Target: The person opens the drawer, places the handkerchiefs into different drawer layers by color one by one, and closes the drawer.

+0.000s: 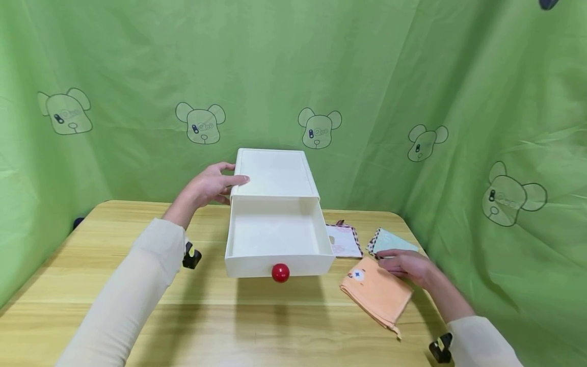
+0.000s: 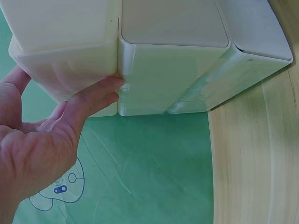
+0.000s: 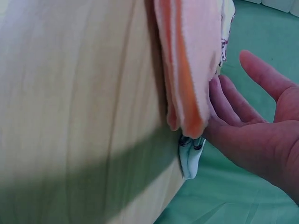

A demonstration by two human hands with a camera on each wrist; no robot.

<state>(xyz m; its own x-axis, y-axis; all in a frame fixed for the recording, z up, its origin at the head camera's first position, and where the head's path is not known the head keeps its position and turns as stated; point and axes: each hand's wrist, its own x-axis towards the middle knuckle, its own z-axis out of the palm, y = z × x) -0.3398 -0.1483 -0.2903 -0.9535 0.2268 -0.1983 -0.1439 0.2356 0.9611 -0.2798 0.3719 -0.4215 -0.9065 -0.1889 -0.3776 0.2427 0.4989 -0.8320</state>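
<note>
A white drawer unit (image 1: 274,172) stands at the middle of the table, its top drawer (image 1: 278,234) pulled out and bare inside, a red round knob (image 1: 281,272) on the front. My left hand (image 1: 212,184) rests on its upper left corner, thumb on top and outstretched fingers along the side. In the left wrist view, three stacked sections (image 2: 168,79) show. On the right, my right hand (image 1: 405,265) lies with extended fingers on the back edge of a folded orange towel (image 1: 377,291) with an embroidered face. The right wrist view shows its thumb held apart from the towel.
Behind the orange towel lies a light blue folded cloth (image 1: 393,241) with checked trim. A white-pink cloth (image 1: 344,241) sits beside the drawer unit, partly hidden by it. Green curtains (image 1: 275,66) with bear-head drawings enclose the wooden table (image 1: 202,316) at the back and sides.
</note>
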